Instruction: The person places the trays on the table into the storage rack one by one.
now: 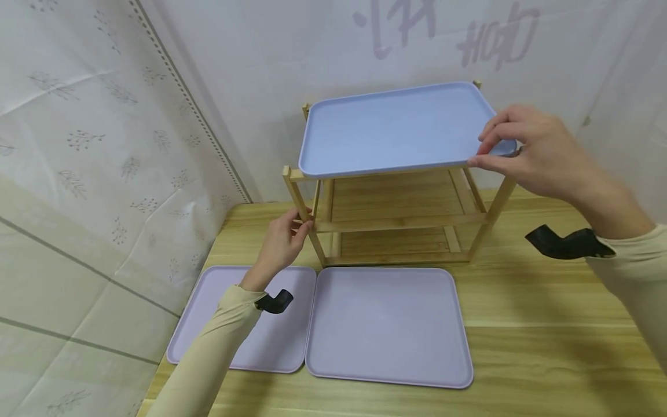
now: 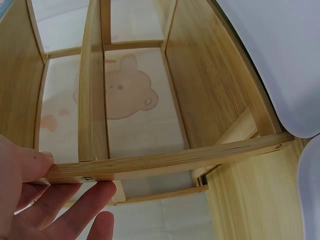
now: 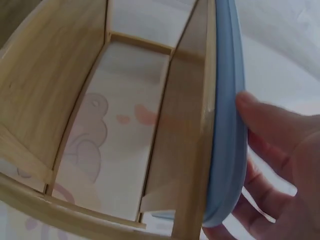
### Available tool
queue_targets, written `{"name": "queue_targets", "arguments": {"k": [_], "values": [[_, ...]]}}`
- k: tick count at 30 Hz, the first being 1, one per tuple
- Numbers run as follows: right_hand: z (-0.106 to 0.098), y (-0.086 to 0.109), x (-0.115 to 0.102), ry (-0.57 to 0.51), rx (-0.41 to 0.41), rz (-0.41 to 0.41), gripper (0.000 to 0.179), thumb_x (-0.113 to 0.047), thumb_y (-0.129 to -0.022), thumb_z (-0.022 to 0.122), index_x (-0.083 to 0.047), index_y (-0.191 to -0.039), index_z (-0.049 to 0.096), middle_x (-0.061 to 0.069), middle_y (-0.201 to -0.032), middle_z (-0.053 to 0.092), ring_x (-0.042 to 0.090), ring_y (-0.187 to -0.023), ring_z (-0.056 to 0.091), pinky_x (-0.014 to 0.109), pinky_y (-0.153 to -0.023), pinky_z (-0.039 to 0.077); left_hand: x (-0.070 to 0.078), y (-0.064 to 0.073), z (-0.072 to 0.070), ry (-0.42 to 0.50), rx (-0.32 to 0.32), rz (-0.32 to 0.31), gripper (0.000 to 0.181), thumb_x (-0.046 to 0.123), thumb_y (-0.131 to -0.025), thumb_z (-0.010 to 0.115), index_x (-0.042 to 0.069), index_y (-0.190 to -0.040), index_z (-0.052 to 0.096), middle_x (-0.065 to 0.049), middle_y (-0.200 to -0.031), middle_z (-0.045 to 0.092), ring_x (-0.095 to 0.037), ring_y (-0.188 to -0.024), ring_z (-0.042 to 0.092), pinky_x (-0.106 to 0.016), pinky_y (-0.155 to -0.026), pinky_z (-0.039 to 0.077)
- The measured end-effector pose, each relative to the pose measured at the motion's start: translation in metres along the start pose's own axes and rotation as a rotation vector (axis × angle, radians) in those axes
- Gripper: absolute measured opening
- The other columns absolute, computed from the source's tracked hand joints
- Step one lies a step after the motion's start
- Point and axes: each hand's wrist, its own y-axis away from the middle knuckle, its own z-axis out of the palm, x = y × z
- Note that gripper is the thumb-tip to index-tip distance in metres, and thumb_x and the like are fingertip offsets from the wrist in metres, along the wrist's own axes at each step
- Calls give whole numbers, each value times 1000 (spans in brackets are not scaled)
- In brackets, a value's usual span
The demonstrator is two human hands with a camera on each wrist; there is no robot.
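Observation:
A light blue tray (image 1: 396,130) lies on top of a wooden shelf rack (image 1: 401,220) with several tiers. At the tray's front right corner, my right hand (image 1: 547,150) pinches the rim, thumb at the front edge. The right wrist view shows that thumb against the blue tray's side (image 3: 227,120), the other fingers beyond it. My left hand (image 1: 281,240) holds the rack's front left post. In the left wrist view the thumb is on one side of the wooden post (image 2: 165,164) and the fingers are on the other.
Two pale purple trays, a left one (image 1: 281,336) and a right one (image 1: 388,327), lie side by side on the wooden table (image 1: 521,347) in front of the rack. A patterned curtain (image 1: 104,145) hangs at the left, and a white cloth (image 1: 250,69) hangs behind.

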Motion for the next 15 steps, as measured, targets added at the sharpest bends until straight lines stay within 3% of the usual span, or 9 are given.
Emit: {"name": "queue_targets", "arguments": {"k": [4,11,15], "values": [[6,0,-3,10,24,33,19,-5,-70,84,-3,-72,66,8,-94,65,-11,-91,39,17,-76,33,-1,0,0,-1,2,7,23,7,-95,57,-4,-114,61,-17,-98,72,-31,-83,72,-40,-67,59],[12,-2,-8,26,22,79,18,-6,-74,81,0,-75,64,13,-96,64,20,-93,51,20,-81,32,-1,0,1,-2,9,7,22,6,-95,57,-4,-114,61,-17,-98,72,-32,-83,72,-41,-67,59],[13,-1,-8,20,20,100,17,-7,-76,80,1,-76,64,13,-95,62,23,-95,51,23,-86,32,0,0,1,-1,6,-3,22,7,-95,57,-4,-114,61,-17,-98,72,-32,-83,72,-41,-67,59]]}}
